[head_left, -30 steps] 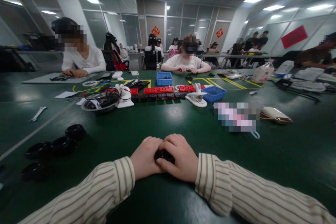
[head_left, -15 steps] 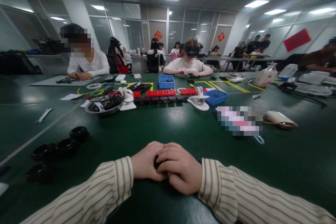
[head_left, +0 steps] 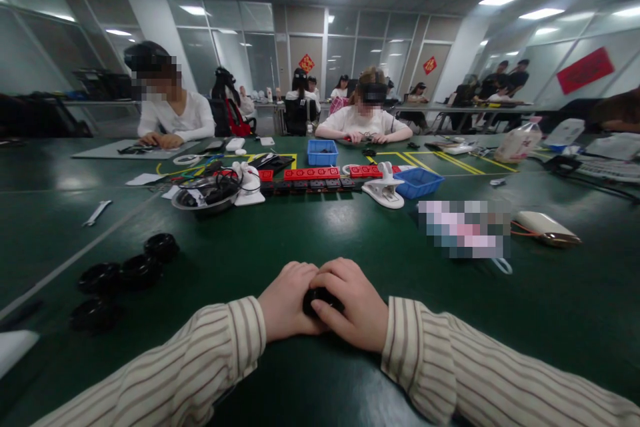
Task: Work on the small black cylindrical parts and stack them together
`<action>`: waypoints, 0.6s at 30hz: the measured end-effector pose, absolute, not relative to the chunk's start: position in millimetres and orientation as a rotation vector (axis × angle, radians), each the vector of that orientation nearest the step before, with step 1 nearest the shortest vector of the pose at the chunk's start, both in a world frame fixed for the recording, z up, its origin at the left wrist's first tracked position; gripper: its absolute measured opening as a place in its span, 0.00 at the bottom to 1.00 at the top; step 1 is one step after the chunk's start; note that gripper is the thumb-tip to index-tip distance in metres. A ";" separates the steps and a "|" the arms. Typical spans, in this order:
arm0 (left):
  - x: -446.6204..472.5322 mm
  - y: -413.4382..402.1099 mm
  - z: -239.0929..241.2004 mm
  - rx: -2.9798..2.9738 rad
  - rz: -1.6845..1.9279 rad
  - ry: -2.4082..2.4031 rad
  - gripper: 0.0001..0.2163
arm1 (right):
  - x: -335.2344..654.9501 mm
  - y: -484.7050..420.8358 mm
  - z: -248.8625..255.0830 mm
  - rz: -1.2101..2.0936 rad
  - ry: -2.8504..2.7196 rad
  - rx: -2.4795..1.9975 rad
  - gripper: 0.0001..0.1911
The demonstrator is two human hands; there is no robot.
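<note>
Near the front of the green table, both hands close around a round, glossy black piece [head_left: 323, 300], partly hidden by the fingers. My left hand [head_left: 290, 300] wraps it from the left side. My right hand [head_left: 355, 307] grips it from the right, its fingers over the top and its thumb across the near side. Several similar round black pieces [head_left: 141, 271] lie grouped on the table to the left. Their exact kind cannot be made out.
Across the table's middle run red and black sockets [head_left: 311, 174], between a metal bowl of cables [head_left: 205, 197] and a white clip [head_left: 384, 192]. Blue bins [head_left: 417, 182] and a wrench [head_left: 97, 212] lie about. A blurred pouch and a power bank [head_left: 546, 229] are right. Co-workers sit opposite.
My right hand's fingers have shifted and its thumb now lies across the black piece, showing more of it. The whole view has moved slightly; the other things on the table stay put.
</note>
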State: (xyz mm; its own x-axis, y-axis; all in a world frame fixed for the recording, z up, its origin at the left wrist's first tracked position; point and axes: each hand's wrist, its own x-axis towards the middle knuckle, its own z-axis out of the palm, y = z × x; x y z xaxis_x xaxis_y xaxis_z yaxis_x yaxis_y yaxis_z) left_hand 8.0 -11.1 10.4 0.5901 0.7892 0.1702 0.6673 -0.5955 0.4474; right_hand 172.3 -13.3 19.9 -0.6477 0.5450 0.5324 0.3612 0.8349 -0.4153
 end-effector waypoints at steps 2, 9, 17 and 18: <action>7.2 -9.7 9.6 2.475 0.500 1.133 0.15 | 172.9 -13.1 22.3 0.381 -2.333 -0.572 0.10; 4.3 -4.6 6.3 2.451 0.492 1.040 0.19 | 174.1 -11.0 22.3 0.381 -2.315 -0.287 0.13; 3.3 -6.6 7.6 2.401 0.672 1.000 0.28 | 176.5 -11.0 20.2 0.407 -2.284 -0.370 0.18; 3.2 -7.1 8.0 2.392 0.704 1.007 0.29 | 176.6 -11.6 20.3 0.406 -2.266 -0.411 0.18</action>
State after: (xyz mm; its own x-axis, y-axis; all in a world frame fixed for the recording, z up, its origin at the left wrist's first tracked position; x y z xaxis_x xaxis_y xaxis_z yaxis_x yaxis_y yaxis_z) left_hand 3.2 -7.1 8.0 0.6035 0.7472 0.2783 0.5181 -0.6328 0.5754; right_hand 176.6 -11.6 20.3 -0.6419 0.4136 0.6457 0.1638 0.8966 -0.4114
